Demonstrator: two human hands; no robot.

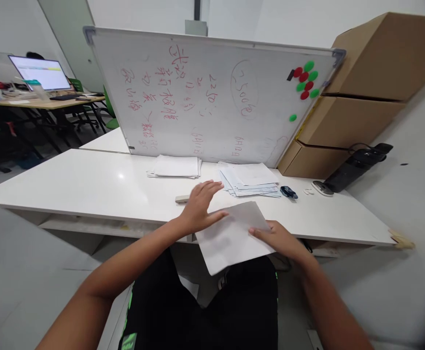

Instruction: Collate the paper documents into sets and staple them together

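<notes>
A white sheet of paper [230,243], perhaps more than one, is held tilted over the table's front edge. My right hand [276,238] grips its right side, thumb on top and the other fingers hidden beneath. At the paper's upper left, my left hand [201,206] is open with its fingers stretched out, the thumb over the paper's edge; I cannot tell if it touches. Just behind that hand lies a light-coloured stapler [182,199], partly covered. Farther back are a stack of white paper [176,166] and a looser stack of papers [251,177] with bluish sheets.
A whiteboard [212,97] with red writing and magnets leans behind the white table [88,180]. Cardboard boxes [373,63] are stacked at right, near a black bottle [358,165], a mouse [322,188] and a small dark blue object [288,192]. A monitor [41,73] stands on another desk.
</notes>
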